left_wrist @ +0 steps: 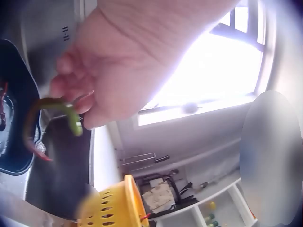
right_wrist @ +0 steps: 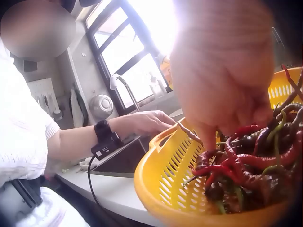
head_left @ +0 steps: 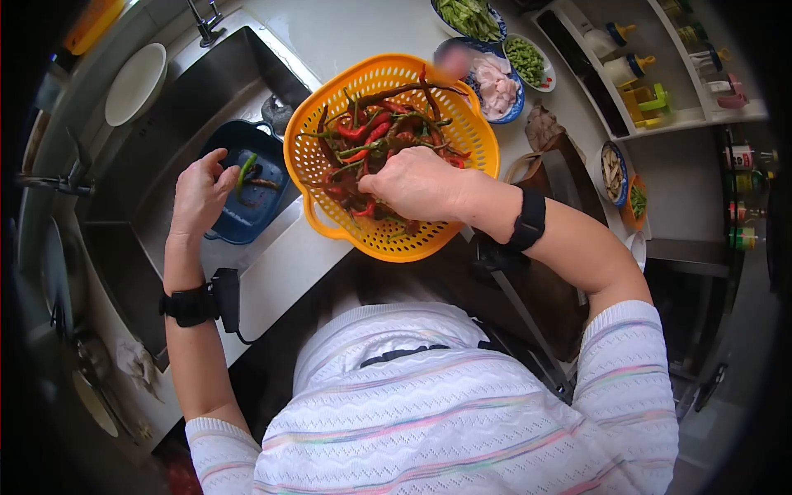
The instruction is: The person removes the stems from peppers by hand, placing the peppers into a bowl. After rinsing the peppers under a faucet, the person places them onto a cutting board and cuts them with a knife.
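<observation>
My left hand [head_left: 200, 191] pinches a curved chili pepper [left_wrist: 75, 124] by its green end, over the dark blue basin [head_left: 272, 198] in the sink. The pepper's far part turns brownish red. In that basin lie a dark red pepper [left_wrist: 3, 106] and some water. My right hand [head_left: 417, 183] reaches down into a yellow colander [head_left: 487, 124] heaped with red, green and dark chili peppers [head_left: 379, 132]. Its fingertips are right among the peppers in the right wrist view, partly hidden; I cannot tell whether they grip one.
The steel sink [head_left: 132, 206] lies at the left, with a faucet [head_left: 206, 29] behind it and a white bowl [head_left: 136, 84] on its rim. Beyond the colander stand plates of cut greens [head_left: 470, 18] and pale meat [head_left: 495, 87]. A shelf [head_left: 627, 74] with bottles is at the right.
</observation>
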The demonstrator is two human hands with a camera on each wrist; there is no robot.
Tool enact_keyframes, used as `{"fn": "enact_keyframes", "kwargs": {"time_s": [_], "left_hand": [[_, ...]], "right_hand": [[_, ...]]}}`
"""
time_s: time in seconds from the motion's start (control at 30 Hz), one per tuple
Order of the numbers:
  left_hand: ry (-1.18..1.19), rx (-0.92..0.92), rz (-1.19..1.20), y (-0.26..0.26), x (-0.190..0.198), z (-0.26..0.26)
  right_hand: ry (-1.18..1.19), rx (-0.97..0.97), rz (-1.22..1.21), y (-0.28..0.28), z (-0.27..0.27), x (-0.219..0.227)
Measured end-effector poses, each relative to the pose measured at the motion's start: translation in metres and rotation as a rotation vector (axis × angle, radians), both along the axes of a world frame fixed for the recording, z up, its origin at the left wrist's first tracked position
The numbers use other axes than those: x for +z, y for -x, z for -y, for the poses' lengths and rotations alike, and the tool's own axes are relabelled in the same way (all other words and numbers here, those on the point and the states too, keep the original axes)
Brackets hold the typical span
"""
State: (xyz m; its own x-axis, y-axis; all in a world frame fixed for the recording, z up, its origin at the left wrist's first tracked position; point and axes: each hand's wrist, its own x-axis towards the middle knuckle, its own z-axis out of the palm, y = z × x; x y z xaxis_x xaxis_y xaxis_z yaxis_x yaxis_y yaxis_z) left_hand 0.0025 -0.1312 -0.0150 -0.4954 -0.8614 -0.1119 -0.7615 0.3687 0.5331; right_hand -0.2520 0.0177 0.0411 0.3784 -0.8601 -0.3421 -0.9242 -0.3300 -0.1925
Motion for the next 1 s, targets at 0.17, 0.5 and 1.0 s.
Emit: {"fn": "enact_keyframes", "kwargs": {"time_s": [0.17, 0.5, 1.0], "left_hand": [[-0.011, 0.002, -0.195, 0.004, 0.005, -0.013], [-0.127, -0.263, -0.650, 0.041, 0.058, -0.062], [-1.147, -0.129, -1.003, 0.123, 0.054, -0.101]], "right_hand": [[-0.130, 0.010, -0.179, -0.002, 0.000, -0.014], [0.254, -0.291, 0.514, 0.038, -0.006, 0.035], [-0.244, -0.899, 1.619, 0.043, -0.024, 0.031]]}}
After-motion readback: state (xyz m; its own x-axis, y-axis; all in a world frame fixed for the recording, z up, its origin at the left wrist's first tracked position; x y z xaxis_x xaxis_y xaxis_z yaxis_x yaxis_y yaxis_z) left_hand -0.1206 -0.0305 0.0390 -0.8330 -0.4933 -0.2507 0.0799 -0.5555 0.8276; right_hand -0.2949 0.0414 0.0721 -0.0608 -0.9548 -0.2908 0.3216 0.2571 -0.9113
